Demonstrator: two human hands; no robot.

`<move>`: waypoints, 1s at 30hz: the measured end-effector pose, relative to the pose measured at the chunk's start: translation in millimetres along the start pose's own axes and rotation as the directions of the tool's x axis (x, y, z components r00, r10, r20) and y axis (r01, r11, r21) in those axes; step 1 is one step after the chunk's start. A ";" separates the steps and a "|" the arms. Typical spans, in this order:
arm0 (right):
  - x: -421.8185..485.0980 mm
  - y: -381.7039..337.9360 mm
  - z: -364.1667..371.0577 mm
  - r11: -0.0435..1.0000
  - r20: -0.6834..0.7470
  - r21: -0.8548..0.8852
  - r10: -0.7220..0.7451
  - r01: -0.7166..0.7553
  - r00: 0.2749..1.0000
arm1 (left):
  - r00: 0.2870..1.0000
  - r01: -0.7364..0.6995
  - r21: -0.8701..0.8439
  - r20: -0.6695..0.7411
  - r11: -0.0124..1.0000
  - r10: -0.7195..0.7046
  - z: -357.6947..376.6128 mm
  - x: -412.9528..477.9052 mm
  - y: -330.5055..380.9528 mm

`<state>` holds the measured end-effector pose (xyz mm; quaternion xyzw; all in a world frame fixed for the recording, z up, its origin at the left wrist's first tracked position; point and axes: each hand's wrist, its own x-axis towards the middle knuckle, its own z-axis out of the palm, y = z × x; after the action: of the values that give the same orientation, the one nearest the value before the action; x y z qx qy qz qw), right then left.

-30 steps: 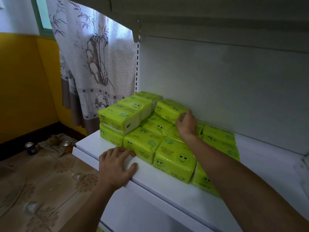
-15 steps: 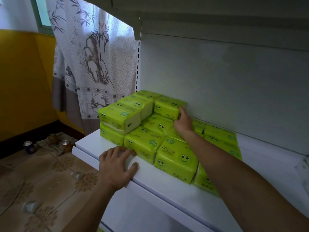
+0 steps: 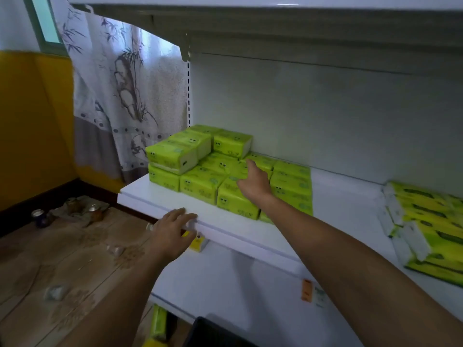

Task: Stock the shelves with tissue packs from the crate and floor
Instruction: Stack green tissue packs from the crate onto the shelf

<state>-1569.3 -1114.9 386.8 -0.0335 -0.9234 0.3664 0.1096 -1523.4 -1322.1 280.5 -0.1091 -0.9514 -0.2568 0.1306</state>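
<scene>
Several green tissue packs (image 3: 200, 182) with cartoon eyes lie stacked in two layers at the left end of the white shelf (image 3: 338, 211). The pack at the back of the top layer (image 3: 231, 144) stands against the rear panel. My right hand (image 3: 254, 181) hovers over the lower packs, fingers spread and holding nothing. At the shelf's front lip my left hand (image 3: 172, 230) has its fingers apart and is empty too. More yellow-green tissue packs (image 3: 431, 229) lie at the right end of the shelf.
An upper shelf (image 3: 275, 23) hangs overhead. A patterned curtain (image 3: 125, 96) and yellow wall (image 3: 32, 121) are to the left. Cans (image 3: 40, 217) and litter lie on the wooden floor. A dark crate edge (image 3: 210, 333) and a green pack (image 3: 159, 324) show below the shelf.
My right hand has let go of the back top pack and drawn back over the lower packs. My left hand has slid off the shelf top to its front lip. The view has pulled back.
</scene>
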 end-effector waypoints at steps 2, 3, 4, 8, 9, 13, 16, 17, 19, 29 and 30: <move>-26.2 -3.6 -1.1 1.000 0.005 0.012 -0.015 0.015 1.000 | 1.000 -0.026 -0.005 -0.004 1.000 0.026 -6.6 -26.5 7.6; -39.8 -5.0 0.0 0.999 0.000 0.019 -0.028 0.028 1.000 | 1.000 -0.026 0.009 0.011 1.000 0.025 -9.0 -39.7 10.8; -53.5 -6.1 2.2 0.998 -0.014 0.030 -0.046 0.047 0.999 | 0.999 -0.016 0.022 0.032 1.000 0.015 -10.5 -52.0 13.1; -109.6 -3.2 17.5 0.983 -0.102 0.061 -0.166 0.173 0.981 | 0.994 0.030 -0.069 0.104 0.997 -0.023 4.1 -98.6 15.9; -123.6 0.7 22.5 0.980 -0.095 0.073 -0.179 0.186 0.979 | 0.992 0.044 -0.103 0.119 0.994 -0.031 12.1 -109.4 15.7; -174.9 37.1 50.7 0.980 -0.001 0.087 -0.178 0.177 0.984 | 0.960 0.153 -0.178 0.261 0.972 -0.104 56.2 -155.9 19.9; -206.5 86.0 77.7 0.991 0.093 0.071 -0.118 0.112 0.989 | 0.920 0.217 -0.202 0.370 0.955 -0.130 98.5 -186.8 19.6; -215.5 104.3 85.6 0.996 0.121 0.066 -0.072 0.064 0.990 | 0.911 0.233 -0.210 0.389 0.950 -0.137 112.4 -195.0 20.0; -231.7 141.6 99.8 0.997 0.174 0.058 0.045 -0.056 0.984 | 0.885 0.288 -0.219 0.432 0.932 -0.172 140.0 -209.5 21.6; -276.2 279.4 154.3 0.830 0.442 -0.029 0.511 -0.558 0.737 | 0.586 0.710 -0.117 0.645 0.695 -0.490 261.9 -250.5 3.1; -278.1 287.0 160.4 0.810 0.460 -0.050 0.538 -0.584 0.707 | 0.560 0.733 -0.102 0.652 0.673 -0.511 271.9 -252.7 0.0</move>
<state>-1340.2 -1052.5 27.5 -0.2209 -0.8487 0.4252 -0.2237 -1337.6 -1217.0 -23.1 0.1471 -0.8528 -0.4116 -0.2857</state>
